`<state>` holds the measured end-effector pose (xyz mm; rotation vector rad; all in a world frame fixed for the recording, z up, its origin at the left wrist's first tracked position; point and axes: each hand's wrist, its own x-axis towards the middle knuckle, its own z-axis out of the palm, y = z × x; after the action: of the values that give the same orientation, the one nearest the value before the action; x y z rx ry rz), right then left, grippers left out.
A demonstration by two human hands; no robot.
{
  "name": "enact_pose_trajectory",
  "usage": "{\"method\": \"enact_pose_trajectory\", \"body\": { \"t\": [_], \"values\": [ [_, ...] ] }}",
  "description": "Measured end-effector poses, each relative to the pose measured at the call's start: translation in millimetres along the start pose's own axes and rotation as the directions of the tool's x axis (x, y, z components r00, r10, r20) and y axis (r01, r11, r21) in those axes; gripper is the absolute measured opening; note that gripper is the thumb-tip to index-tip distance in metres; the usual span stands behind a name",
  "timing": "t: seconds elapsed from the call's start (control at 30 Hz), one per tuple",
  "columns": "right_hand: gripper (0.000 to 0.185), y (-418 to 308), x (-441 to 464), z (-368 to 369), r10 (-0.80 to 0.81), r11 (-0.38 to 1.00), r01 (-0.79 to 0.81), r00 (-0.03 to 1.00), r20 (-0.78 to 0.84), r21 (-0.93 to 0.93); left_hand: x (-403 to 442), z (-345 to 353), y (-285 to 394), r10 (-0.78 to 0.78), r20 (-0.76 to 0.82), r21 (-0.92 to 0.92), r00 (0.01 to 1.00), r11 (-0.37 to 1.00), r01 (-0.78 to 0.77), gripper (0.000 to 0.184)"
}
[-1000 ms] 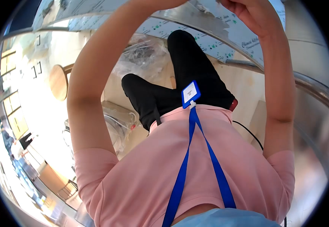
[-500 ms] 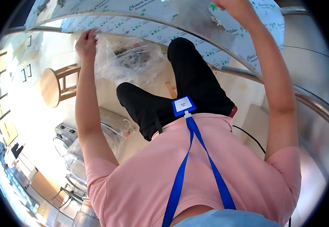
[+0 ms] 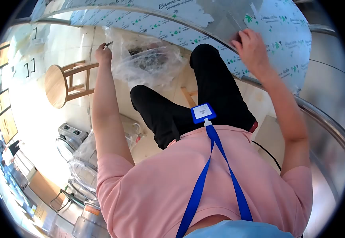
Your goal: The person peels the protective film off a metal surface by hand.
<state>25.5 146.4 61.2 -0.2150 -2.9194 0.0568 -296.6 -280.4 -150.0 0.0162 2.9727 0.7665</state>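
Note:
My left hand (image 3: 104, 54) is closed around a small dark pointed object (image 3: 109, 43), whose kind I cannot make out. It hangs out to the left, beside a heap of clear plastic wrap (image 3: 148, 59). My right hand (image 3: 252, 49) is over a shiny metal surface (image 3: 230, 28), its fingers bent together near the front edge. A thin clear edge shows just above the fingertips, but what they pinch is unclear. Printed protective film (image 3: 283, 43), pale blue with green leaves, covers the metal around a bare patch with ragged borders.
A wooden stool (image 3: 56, 86) lies tipped on the left. Plastic-wrapped metal equipment (image 3: 81, 170) stands at lower left. A metal rail (image 3: 323, 115) curves along the right, and a black cable (image 3: 267, 152) runs beside my hip. My knees are under the metal edge.
My right hand has come down and back toward the front edge of the metal surface. The whitish crumpled scrap on the film no longer shows. My left hand has shifted slightly right and down in view.

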Motion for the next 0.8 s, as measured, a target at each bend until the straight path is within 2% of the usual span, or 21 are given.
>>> {"method": "enact_pose_trajectory", "body": {
  "t": [0.07, 0.1, 0.17, 0.27, 0.37, 0.47, 0.5, 0.57, 0.6, 0.67, 0.73, 0.77, 0.8],
  "values": [
    [0.033, -9, -12, 2, -0.018, 1.000, 0.017, 0.998, -0.055, -0.009, -3, 3, 3, 0.057, -0.055, 0.038, 0.997, 0.998, -0.055, 0.042],
    [0.034, -11, -18, 4, -0.043, 0.999, 0.042, 0.996, -0.072, -0.014, -5, 2, 4, -0.039, 0.016, -0.093, 0.999, 0.995, 0.041, 0.039],
    [0.035, -14, -27, 5, -0.098, 0.995, 0.095, 0.989, -0.111, -0.026, 18, 30, -37, -0.072, -0.008, -0.221, 0.997, 0.973, 0.068, 0.032],
    [0.030, -8, -37, 8, -0.158, 0.987, 0.153, 0.972, -0.176, -0.042, -12, -7, 23, -0.067, -0.223, -0.050, 0.972, 0.997, 0.058, 0.026],
    [0.027, -3, -43, 6, -0.151, 0.987, 0.161, 0.958, -0.245, 0.021, -37, -21, 84, 0.159, -0.322, -0.187, 0.933, 0.956, -0.228, 0.024],
    [0.021, -3, -26, -2, -0.144, 0.980, 0.180, 0.933, -0.330, 0.081, -82, -37, 157, 0.110, -0.378, -0.267, 0.919, 0.938, -0.222, 0.025],
    [0.020, -6, -18, -6, -0.141, 0.978, 0.186, 0.924, -0.355, 0.095, -82, -37, 155, 0.087, -0.318, -0.169, 0.944, 0.975, -0.147, 0.026],
    [0.017, -1, 5, 2, -0.245, 0.949, 0.298, 0.902, -0.355, 0.102, -63, -28, 146, 0.014, -0.208, 0.038, 0.978, 0.999, -0.006, 0.028],
    [0.015, 3, 16, 7, -0.305, 0.926, 0.363, 0.881, -0.361, 0.105, -34, -8, 101, -0.063, -0.135, 0.100, 0.989, 0.992, 0.077, 0.028],
    [0.015, 9, 30, 18, -0.370, 0.901, 0.427, 0.849, -0.377, 0.079, -47, -9, 113, 0.081, -0.344, 0.254, 0.935, 0.967, 0.010, 0.027],
    [0.014, 12, 38, 23, -0.421, 0.873, 0.482, 0.820, -0.388, 0.071, -72, -19, 138, 0.415, -0.349, 0.330, 0.840, 0.893, -0.305, 0.038],
    [0.015, 12, 43, 25, -0.441, 0.860, 0.505, 0.808, -0.392, 0.075, -97, -29, 174, 0.463, -0.330, 0.057, 0.822, 0.879, -0.473, 0.039],
    [0.015, 11, 44, 27, -0.459, 0.845, 0.529, 0.796, -0.393, 0.085, -130, -34, 209, 0.510, -0.326, -0.220, 0.796, 0.778, -0.588, 0.040]
  ]
}}
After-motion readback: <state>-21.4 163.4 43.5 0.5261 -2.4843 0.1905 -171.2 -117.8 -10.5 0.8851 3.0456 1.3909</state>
